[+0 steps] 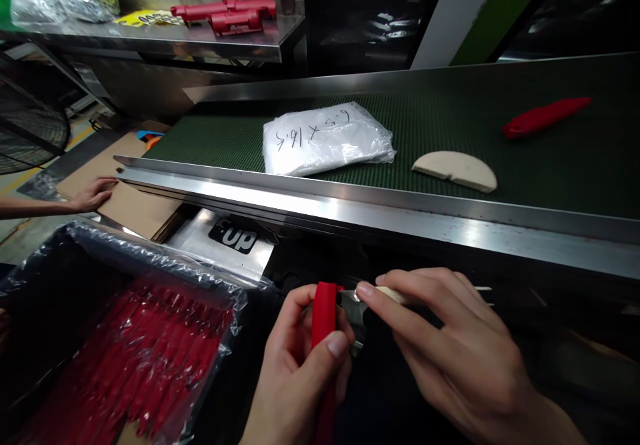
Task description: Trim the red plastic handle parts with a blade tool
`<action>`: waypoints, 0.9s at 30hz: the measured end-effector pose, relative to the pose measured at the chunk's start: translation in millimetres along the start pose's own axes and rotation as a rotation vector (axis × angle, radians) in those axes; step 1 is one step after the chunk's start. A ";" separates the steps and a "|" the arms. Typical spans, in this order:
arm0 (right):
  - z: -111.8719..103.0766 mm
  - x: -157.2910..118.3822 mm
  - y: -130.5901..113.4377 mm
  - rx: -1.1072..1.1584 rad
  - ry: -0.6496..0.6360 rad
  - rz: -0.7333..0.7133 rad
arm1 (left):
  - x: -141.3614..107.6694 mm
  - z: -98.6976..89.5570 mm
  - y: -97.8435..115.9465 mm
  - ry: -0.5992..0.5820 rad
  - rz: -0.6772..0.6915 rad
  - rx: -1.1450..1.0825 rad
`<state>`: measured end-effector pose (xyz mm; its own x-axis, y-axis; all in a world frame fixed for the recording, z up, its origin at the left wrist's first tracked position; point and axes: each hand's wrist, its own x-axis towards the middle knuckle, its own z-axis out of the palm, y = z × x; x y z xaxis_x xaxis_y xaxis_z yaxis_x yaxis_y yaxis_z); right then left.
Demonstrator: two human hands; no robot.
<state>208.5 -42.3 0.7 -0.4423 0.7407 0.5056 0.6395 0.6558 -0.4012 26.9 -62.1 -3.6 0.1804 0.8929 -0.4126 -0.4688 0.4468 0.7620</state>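
A red part [325,308] is grasped by the left hand [293,365], short of the near edge of the conveyor [350,206]. A pale-handled tool [393,293] is pinched by the right hand [460,345], its tip held beside the part's upper end. Along that edge a white package [325,138] and a cream half-disc [456,168] are carried; farther back, a red piece [545,118].

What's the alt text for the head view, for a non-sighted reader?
A person's left hand holds a red part while the right hand holds a pale-handled tool, its tip near the part's upper end. Beyond, a green belt carries a wrapped white package, a pale half-disc and another red part. At lower left, a lined bin holds many red pieces.
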 end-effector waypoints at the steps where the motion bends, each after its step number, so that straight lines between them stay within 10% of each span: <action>1: 0.3 -1.4 2.2 -0.017 0.017 0.007 | -0.9 -0.6 -0.3 -0.034 -0.002 -0.008; 6: -2.0 -7.0 5.9 0.080 0.065 0.139 | -1.7 -9.3 -4.0 -0.242 -0.126 -0.163; 27: 7.1 -5.3 2.1 0.082 0.028 0.072 | 2.9 -14.8 -23.8 -0.462 -0.120 -0.347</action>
<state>207.7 -43.8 -8.2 -0.3789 0.7825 0.4941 0.6145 0.6120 -0.4979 25.8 -71.0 -30.4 0.5711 0.8038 -0.1666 -0.6634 0.5714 0.4831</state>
